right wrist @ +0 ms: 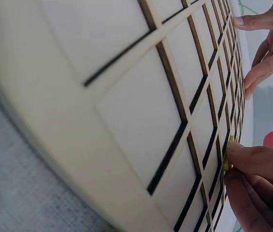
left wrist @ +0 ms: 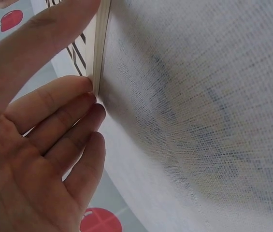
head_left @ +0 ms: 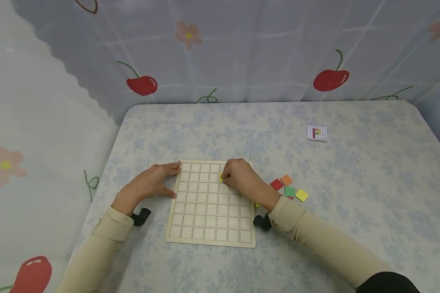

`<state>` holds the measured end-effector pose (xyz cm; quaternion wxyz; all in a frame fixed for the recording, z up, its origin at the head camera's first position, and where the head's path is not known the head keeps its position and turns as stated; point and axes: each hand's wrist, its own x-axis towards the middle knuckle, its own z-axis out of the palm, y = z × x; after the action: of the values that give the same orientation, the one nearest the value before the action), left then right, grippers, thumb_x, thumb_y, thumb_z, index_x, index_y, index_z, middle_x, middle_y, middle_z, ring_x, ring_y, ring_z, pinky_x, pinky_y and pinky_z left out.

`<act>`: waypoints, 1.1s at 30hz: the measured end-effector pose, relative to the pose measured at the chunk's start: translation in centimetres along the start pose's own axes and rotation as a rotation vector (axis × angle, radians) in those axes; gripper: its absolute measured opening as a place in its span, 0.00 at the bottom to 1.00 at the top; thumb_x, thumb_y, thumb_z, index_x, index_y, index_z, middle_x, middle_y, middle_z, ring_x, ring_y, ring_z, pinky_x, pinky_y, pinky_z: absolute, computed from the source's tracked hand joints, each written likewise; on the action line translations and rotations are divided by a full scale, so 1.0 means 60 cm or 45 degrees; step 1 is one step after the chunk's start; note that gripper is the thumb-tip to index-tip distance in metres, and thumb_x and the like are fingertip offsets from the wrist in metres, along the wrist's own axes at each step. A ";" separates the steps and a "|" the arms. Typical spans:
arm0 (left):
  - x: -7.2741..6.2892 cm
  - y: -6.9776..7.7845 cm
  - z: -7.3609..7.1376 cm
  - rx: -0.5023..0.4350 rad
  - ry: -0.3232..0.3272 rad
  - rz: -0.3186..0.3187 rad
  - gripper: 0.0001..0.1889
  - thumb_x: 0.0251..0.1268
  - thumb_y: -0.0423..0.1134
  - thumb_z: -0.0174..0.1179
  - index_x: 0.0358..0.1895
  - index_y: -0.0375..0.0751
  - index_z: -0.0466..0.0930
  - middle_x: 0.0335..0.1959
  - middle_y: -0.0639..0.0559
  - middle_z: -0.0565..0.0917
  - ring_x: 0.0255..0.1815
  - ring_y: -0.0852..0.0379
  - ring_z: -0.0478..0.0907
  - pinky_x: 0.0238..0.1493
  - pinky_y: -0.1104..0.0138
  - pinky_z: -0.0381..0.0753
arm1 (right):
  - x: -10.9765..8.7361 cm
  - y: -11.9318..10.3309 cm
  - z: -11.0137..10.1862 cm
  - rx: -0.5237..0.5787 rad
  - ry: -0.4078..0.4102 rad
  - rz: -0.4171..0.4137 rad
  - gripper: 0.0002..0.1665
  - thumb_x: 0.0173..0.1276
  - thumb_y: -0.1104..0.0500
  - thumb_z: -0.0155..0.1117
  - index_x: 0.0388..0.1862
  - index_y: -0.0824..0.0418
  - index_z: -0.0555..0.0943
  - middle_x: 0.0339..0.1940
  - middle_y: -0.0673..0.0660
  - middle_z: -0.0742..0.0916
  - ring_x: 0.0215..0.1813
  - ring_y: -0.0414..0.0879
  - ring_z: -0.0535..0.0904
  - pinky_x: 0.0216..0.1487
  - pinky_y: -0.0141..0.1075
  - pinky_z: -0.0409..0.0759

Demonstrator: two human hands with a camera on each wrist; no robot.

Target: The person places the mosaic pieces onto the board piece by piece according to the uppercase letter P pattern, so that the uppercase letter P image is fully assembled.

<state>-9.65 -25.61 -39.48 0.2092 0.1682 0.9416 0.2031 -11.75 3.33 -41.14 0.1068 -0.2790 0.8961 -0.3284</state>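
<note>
Pinching 1 yellow square tile (head_left: 221,177) with the right hand (head_left: 243,177), near the far edge of the wooden grid board (head_left: 210,221); resting the left hand (head_left: 146,185), fingers relaxed, against its left edge. Probably light, stiff, slightly slippery; best gripped by opposite edges.

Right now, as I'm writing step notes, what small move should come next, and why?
Probably press the yellow tile flat onto the board, then release: the right hand pinches it right at the grid, and the left hand touches the board's left edge, which may help steady it.
</note>
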 end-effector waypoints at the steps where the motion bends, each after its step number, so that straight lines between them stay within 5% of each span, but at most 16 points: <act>1: 0.000 0.000 0.000 -0.005 -0.003 -0.005 0.45 0.47 0.38 0.78 0.71 0.31 0.66 0.76 0.42 0.58 0.75 0.38 0.56 0.66 0.48 0.69 | -0.001 0.000 0.000 0.002 -0.003 0.004 0.08 0.63 0.70 0.68 0.40 0.65 0.90 0.41 0.58 0.86 0.44 0.51 0.83 0.39 0.34 0.83; 11: -0.004 -0.002 0.007 -0.028 -0.015 -0.046 0.46 0.47 0.39 0.78 0.71 0.33 0.65 0.77 0.43 0.57 0.76 0.39 0.54 0.67 0.46 0.67 | -0.022 0.008 -0.007 -0.009 0.026 0.018 0.10 0.66 0.68 0.66 0.45 0.63 0.89 0.44 0.56 0.87 0.46 0.48 0.83 0.44 0.37 0.82; 25: 0.001 -0.001 0.002 0.030 -0.006 0.019 0.44 0.47 0.40 0.78 0.69 0.29 0.68 0.76 0.40 0.60 0.74 0.37 0.56 0.66 0.47 0.68 | -0.138 0.111 -0.108 -0.096 0.177 0.259 0.09 0.64 0.68 0.68 0.43 0.67 0.88 0.43 0.60 0.89 0.38 0.51 0.84 0.38 0.43 0.85; 33: 0.001 0.000 0.001 0.006 -0.001 0.005 0.44 0.47 0.39 0.78 0.70 0.30 0.67 0.76 0.41 0.59 0.75 0.38 0.55 0.67 0.46 0.66 | -0.175 0.137 -0.123 -0.140 0.158 0.219 0.08 0.64 0.69 0.68 0.41 0.66 0.89 0.41 0.61 0.89 0.44 0.55 0.84 0.42 0.47 0.85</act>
<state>-9.66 -25.55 -39.54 0.2088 0.1707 0.9417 0.2012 -9.42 18.37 -40.78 0.0633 -0.1855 0.9383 -0.2849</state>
